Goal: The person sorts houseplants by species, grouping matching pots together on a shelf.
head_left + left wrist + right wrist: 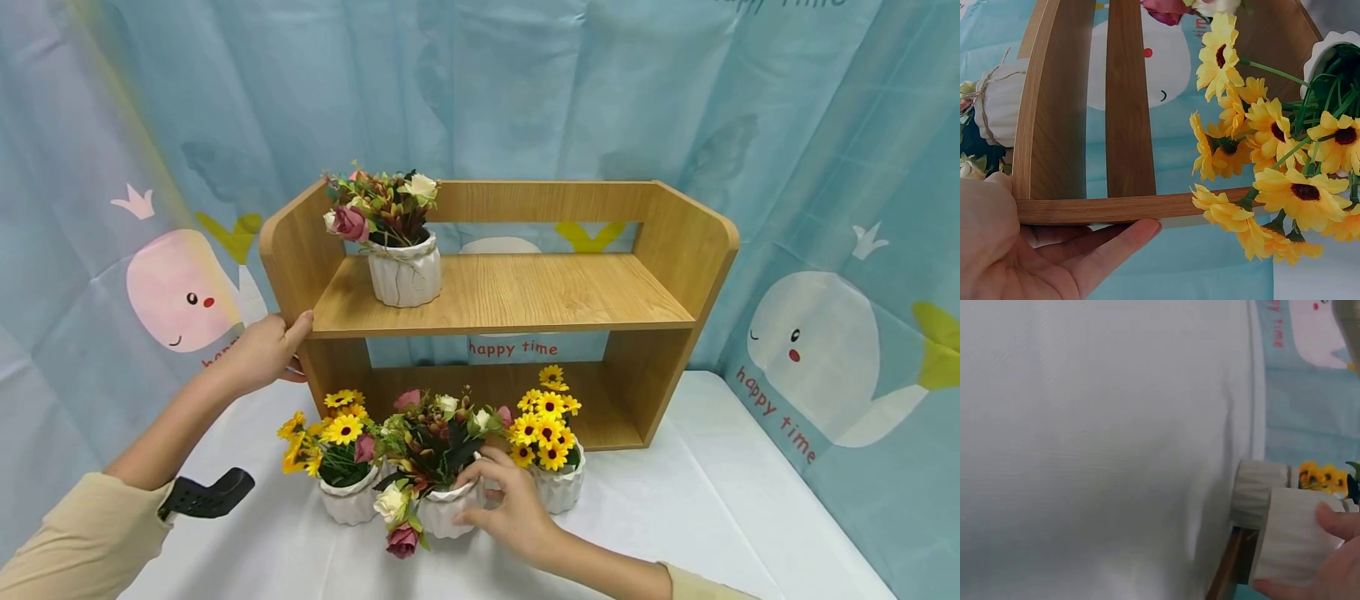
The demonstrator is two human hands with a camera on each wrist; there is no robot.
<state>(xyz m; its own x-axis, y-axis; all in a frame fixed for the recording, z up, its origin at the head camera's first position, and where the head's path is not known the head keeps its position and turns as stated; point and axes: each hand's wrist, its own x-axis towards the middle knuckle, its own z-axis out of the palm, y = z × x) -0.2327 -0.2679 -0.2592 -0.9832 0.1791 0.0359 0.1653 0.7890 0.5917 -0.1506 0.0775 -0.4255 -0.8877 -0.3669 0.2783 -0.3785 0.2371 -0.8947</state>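
My left hand [262, 354] grips the left side panel of a wooden shelf [517, 292], its thumb at the front edge and its fingers along the outside. In the left wrist view the fingers [1107, 253] lie against that panel. Low in front of the shelf, my right hand [517, 504] holds the white pot of a rose arrangement [431, 446] between thumb and fingers. The right wrist view shows this ribbed pot [1294, 534] from below its flowers. Whether the pot touches the table is unclear.
White pots of yellow sunflowers stand left [348, 502] and right [561, 487] of the held pot, close beside it. Another potted rose arrangement [407, 271] sits on the upper board's left. A white-covered table [742, 508] lies beneath, with a blue printed curtain [510, 92] behind.
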